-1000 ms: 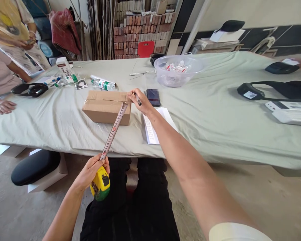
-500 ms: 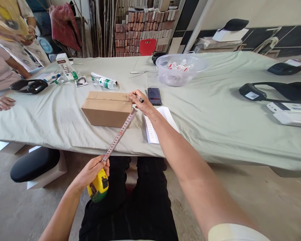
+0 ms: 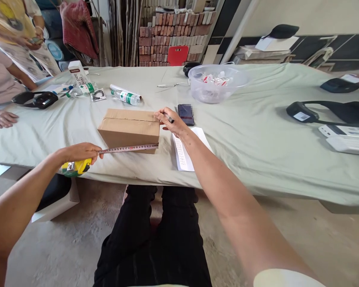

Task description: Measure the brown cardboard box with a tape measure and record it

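Observation:
My left hand (image 3: 83, 151) is closed on a yellow and green tape measure (image 3: 77, 167) at the table's front edge. Its blade runs out to the right along the lower front of a brown cardboard box (image 3: 128, 132), its end near the box's right front corner. My right hand (image 3: 169, 120) holds a dark pen (image 3: 169, 118) and touches the upper right edge of the box with its fingertips. Below my right forearm lies a sheet of paper (image 3: 182, 153) with printed or written rows, partly covered by the arm. A dark phone (image 3: 186, 114) rests just behind it.
A clear plastic basin (image 3: 217, 93) holds red and white packets. Behind the box lie a water bottle (image 3: 125, 97) and a white carton (image 3: 77, 73). Black headsets (image 3: 302, 111) sit at the right. A co-worker's hand (image 3: 5, 118) rests on the table's left side.
My left hand has moved up and left with the tape measure. The blade has swung from a steep slant to nearly level across the box front. My right hand stays at the box.

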A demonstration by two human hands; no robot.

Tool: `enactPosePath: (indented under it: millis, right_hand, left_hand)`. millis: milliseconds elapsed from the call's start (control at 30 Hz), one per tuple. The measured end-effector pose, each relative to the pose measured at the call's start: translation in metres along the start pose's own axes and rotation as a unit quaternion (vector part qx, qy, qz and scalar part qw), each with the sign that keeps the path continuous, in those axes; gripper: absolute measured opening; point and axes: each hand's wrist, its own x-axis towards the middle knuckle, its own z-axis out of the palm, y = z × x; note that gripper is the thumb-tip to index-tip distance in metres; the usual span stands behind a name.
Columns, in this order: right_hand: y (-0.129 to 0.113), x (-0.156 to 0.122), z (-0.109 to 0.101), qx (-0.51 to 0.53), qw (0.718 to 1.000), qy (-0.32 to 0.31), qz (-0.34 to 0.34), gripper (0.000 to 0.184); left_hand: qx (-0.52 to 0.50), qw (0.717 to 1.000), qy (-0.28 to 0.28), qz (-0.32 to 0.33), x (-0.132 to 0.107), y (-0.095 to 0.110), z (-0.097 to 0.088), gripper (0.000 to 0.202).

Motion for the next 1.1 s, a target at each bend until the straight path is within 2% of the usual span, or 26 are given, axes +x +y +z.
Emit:
enactPosePath:
  millis: [67,167,233,367,567,800,1100]
  right_hand:
    - [0.003,0.0,0.0,-0.003,1.0,-0.003,-0.005,0.054]
    - [0.007,0.001,-0.001,-0.004,1.0,-0.005,-0.003,0.055]
    - [0.009,0.001,0.0,-0.006,1.0,0.001,0.004,0.054]
    - [0.01,0.0,0.0,0.002,1.0,-0.008,0.014,0.051]
    - [0.013,0.0,-0.001,0.007,1.0,-0.01,0.025,0.049]
    - [0.009,0.003,-0.001,-0.006,0.999,0.002,0.036,0.048]
    - [0.008,0.003,0.0,-0.014,0.999,0.002,0.039,0.05]
  left_hand:
    - [0.025,1.0,0.001,-0.011,0.005,0.0,-0.01,0.036]
    - [0.015,0.999,-0.005,-0.04,0.01,-0.001,-0.015,0.049]
    - [0.001,0.999,-0.008,-0.052,0.011,0.0,-0.016,0.052]
    - [0.002,0.999,0.003,-0.036,0.012,0.004,-0.016,0.054]
    - [-0.012,0.998,0.006,-0.059,0.013,0.008,-0.017,0.049]
    - [-0.002,0.999,0.006,-0.05,0.012,0.01,-0.017,0.045]
    - [-0.012,0.998,0.01,-0.057,0.022,-0.003,-0.012,0.028]
